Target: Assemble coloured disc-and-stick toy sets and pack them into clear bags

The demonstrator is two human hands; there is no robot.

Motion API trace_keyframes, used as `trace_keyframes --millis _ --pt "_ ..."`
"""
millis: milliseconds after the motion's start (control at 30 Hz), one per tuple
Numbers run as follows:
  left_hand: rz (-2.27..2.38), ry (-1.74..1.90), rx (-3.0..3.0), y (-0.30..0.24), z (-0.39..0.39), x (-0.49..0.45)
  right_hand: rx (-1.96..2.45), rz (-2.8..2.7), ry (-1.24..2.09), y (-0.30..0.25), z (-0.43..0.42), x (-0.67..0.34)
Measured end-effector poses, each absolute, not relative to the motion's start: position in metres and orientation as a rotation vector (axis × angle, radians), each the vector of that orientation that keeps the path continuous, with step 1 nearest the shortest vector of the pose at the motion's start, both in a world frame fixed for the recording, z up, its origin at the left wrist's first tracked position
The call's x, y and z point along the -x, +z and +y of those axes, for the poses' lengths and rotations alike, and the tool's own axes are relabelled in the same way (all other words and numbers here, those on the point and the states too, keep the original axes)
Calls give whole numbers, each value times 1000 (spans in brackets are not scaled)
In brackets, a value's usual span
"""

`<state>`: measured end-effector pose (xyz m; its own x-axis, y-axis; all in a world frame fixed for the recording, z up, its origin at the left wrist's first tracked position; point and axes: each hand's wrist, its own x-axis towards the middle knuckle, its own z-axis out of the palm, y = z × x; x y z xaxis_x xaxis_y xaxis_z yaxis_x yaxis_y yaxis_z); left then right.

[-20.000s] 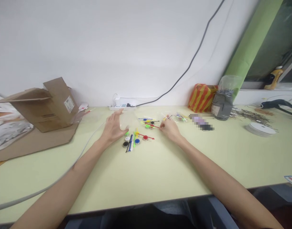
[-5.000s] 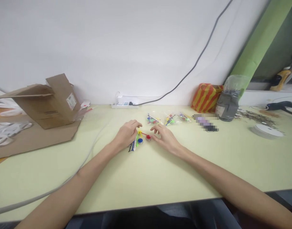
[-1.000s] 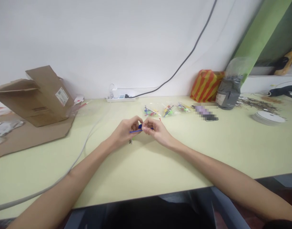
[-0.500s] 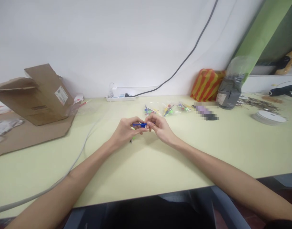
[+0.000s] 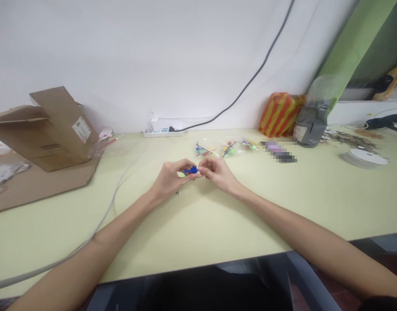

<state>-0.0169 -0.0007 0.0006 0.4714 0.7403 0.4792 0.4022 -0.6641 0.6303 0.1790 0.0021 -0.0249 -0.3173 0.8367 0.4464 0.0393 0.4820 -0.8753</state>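
A small blue plastic toy part sits between the thumb and fingers of my left hand, above the table. My right hand is closed in a pinch, its fingertips touching or almost touching the right end of the blue part. What those right fingers hold is hidden. Partly behind my left hand shows a bright green piece. A small dark and white bit lies below that hand. Beyond both hands are clear bags of colourful plastic pieces.
An open cardboard box stands on the left. A power strip lies by the wall, with a black cable. A grey cable crosses the left side. Rightward are a striped bag, a grey bag and a white spool.
The blue part looks shorter and turned between my left fingers; its long thin end no longer sticks out leftward. My right fingertips have shifted slightly. More of the green piece shows.
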Motion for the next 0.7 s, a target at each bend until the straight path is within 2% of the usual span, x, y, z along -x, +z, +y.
trace_keyframes --millis 300,500,700 --pt "953 1144 -2429 4 -4 15 758 -1830 432 -19 -7 -176" --pt "1054 1092 -2696 3 6 24 787 -1886 347 -24 -4 -176" --pt "1094 1025 -2640 1 7 26 781 -2015 112 -17 -1 -183"
